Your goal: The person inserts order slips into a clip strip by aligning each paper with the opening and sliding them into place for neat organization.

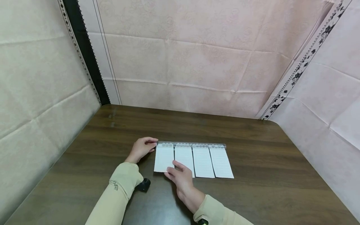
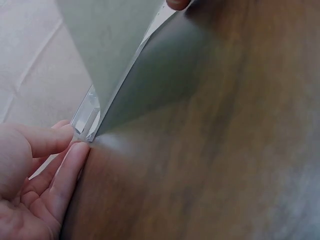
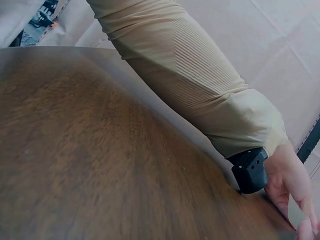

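Several white lined cards [image 1: 203, 162] stand side by side below a clear plastic strip [image 1: 222, 145] with round shapes along it. My left hand [image 1: 142, 148] pinches the strip's left end between thumb and fingers; the left wrist view shows this grip on the strip [image 2: 86, 114] up close. My right hand [image 1: 184, 184] pinches the lower right corner of the leftmost card [image 1: 163, 159]. That card [image 2: 112, 45] rises at a slant off the table in the left wrist view. Part of the second card is hidden behind my right fingers. Only a sliver of card shows in the right wrist view.
A brown wood-grain table [image 1: 267, 162] lies beneath everything. Pale patterned cloth [image 1: 197, 62] hangs behind it, with more cloth at both sides. Black wrist devices [image 1: 144, 185] sit at my cuffs.
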The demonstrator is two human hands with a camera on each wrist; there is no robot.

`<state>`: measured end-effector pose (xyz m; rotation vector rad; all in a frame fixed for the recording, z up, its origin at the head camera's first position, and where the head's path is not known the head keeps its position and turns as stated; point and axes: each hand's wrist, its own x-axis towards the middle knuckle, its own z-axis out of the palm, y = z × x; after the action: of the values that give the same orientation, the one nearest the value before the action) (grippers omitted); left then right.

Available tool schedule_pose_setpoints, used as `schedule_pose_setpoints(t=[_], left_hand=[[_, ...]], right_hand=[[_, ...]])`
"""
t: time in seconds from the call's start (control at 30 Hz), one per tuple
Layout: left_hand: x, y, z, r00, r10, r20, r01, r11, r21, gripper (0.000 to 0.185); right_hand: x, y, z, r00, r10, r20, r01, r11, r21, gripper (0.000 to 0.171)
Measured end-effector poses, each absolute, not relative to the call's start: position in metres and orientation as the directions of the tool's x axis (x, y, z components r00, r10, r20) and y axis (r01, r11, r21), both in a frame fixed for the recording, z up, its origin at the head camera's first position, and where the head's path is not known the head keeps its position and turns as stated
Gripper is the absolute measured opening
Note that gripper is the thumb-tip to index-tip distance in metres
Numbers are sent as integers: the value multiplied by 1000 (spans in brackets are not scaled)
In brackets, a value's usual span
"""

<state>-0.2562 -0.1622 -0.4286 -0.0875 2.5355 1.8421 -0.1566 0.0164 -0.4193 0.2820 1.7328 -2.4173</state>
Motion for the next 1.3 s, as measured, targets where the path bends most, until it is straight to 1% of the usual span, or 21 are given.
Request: schedule_pose_setpoints(t=[0.33,0.53,0.83,1.03,1.1,1.2,1.3], left_hand=[[-258,-162,-429,-998,-47,-51,-63,327,943,22],[-259,-165,-429,-997,-51,-52,-66,333,941,23],[-257,-167,-428,-998,-43,-55,-67,335,940,24],[-257,-171,-429,-997,-44,-59,-70,328,942,25],[-257,-173,-429,-998,-33,-56,-64,311,948,29],[-257,-177,-429,-998,-12,-61,-62,280,958,41],[-256,-181,-429,-997,-8,-80,-80,255,964,51]], right_hand=[[-152,38,-415,-966,-66,-249,257,-267,-929,41],[-150,46,-412,-963,-77,-259,270,-256,-928,42],[-149,54,-411,-967,-84,-241,255,-272,-928,42],[-157,60,-414,-976,-124,-177,208,-316,-926,41],[-161,62,-415,-977,-147,-153,194,-323,-926,41],[-166,66,-417,-977,-168,-132,181,-318,-931,42],[-172,71,-419,-977,-178,-117,168,-307,-937,43]])
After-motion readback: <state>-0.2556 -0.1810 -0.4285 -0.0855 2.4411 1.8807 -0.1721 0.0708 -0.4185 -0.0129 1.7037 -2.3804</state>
